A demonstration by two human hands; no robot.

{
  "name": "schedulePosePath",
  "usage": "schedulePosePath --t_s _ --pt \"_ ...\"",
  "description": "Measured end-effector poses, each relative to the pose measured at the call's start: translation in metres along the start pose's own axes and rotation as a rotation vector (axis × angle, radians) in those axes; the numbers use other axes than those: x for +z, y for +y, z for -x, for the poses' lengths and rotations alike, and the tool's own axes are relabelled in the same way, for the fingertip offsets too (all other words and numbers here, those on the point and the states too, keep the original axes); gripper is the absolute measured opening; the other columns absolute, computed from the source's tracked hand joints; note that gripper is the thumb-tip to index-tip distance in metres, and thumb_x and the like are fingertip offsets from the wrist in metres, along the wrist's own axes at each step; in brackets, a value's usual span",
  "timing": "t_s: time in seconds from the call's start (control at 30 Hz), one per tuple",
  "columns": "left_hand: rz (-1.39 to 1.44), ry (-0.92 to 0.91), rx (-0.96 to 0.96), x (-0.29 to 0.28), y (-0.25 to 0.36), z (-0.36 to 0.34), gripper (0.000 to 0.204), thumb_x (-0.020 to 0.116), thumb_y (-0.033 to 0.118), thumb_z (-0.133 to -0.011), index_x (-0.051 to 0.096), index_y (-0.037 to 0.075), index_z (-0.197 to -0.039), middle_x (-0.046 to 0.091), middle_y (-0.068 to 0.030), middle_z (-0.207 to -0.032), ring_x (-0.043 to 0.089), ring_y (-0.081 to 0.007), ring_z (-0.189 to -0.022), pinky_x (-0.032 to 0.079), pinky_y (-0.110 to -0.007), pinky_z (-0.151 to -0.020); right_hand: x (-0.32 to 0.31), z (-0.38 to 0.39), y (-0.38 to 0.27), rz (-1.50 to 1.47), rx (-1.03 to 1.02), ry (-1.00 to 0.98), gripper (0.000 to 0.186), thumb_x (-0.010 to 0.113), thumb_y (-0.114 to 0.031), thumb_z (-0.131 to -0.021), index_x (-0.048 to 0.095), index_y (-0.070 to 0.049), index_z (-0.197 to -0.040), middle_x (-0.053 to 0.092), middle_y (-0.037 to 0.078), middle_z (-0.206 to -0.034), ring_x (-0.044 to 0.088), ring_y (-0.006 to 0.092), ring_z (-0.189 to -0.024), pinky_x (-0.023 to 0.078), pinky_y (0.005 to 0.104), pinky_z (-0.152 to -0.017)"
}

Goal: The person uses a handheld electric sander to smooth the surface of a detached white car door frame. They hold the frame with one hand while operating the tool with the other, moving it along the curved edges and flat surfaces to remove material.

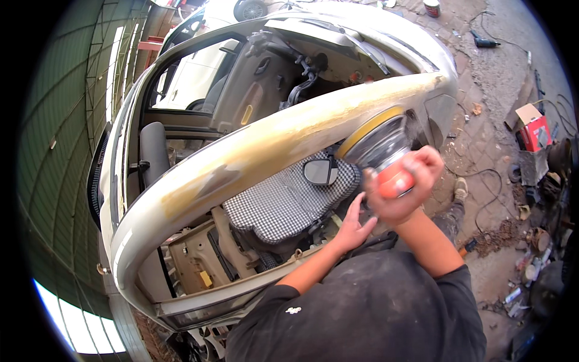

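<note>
Sander (380,145) sits in the grip of the right hand (390,206), whose fingers curl round its orange-red body, leaving no gap to speak of. That wrap over the top probably lets the wrist set the tilt and lean weight onto the disc. Ahead of those fingers, the sander's yellow-edged pad (363,131) stands on a slant, overlapping the pale roof rail (241,151) with its tan, patchy coating — whether it touches there, the blur and the angle do not let me tell.

Left hand (350,230): fingers spread, thumb apart, nothing seen in the grasp. It hovers just beside the right hand, below and to the left of the tool, perhaps kept near as a spare support; any contact is too hard to make out.

Beyond the left fingertips, through the gap under the rail, a mirror (319,172) rests over the checked seat (277,208), possibly put there to be out of the pad's way. Farther left of the fingers lies the bare car floor section (205,259), its trim exposed. Well apart, to the right of the right fingers, a red box (534,131) stands amid clutter, and a dark power tool (484,42) lies on the ground — both clear of the rail.
</note>
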State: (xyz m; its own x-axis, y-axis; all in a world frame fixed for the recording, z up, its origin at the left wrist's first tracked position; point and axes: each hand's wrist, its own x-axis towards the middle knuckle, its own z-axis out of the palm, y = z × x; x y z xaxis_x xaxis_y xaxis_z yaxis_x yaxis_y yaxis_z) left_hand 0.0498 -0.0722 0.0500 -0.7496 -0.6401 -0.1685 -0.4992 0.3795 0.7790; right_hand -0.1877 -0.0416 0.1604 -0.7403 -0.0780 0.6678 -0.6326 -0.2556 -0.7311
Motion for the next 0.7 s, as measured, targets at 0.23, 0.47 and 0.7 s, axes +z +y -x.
schedulePosePath --t_s 0.23,0.47,0.7 --pt "0.199 0.211 -0.143 -0.021 0.0 0.019 0.081 0.071 0.008 -0.099 0.027 -0.001 -0.166 0.043 -0.0206 -0.165 0.047 -0.0316 -0.15 0.044 -0.042 -0.116 0.012 0.017 0.017 0.087 -0.178 0.024 0.081 0.095 -0.017 -0.074 0.046 -0.017 -0.138 0.044 0.019 -0.126 0.05 0.0342 -0.111 0.05 0.0451 -0.087" --pt "0.223 0.156 -0.21 -0.025 -0.013 0.044 0.08 0.066 0.005 -0.1 0.023 0.001 -0.167 0.039 -0.0192 -0.166 0.046 -0.0301 -0.151 0.046 -0.041 -0.114 0.009 0.026 0.023 0.12 0.027 0.065 0.076 0.093 -0.013 -0.076 0.047 -0.014 -0.137 0.045 0.019 -0.126 0.05 0.033 -0.11 0.045 0.0463 -0.093" --pt "0.162 0.059 -0.138 -0.018 -0.022 0.042 0.076 0.069 0.003 -0.097 0.033 0.0 -0.163 0.045 -0.0191 -0.161 0.058 -0.0257 -0.14 0.053 -0.037 -0.104 0.024 0.027 0.004 -0.062 -0.113 0.081 0.047 0.085 -0.03 -0.085 0.063 -0.026 -0.127 0.047 0.016 -0.125 0.055 0.0317 -0.104 0.052 0.0412 -0.078"
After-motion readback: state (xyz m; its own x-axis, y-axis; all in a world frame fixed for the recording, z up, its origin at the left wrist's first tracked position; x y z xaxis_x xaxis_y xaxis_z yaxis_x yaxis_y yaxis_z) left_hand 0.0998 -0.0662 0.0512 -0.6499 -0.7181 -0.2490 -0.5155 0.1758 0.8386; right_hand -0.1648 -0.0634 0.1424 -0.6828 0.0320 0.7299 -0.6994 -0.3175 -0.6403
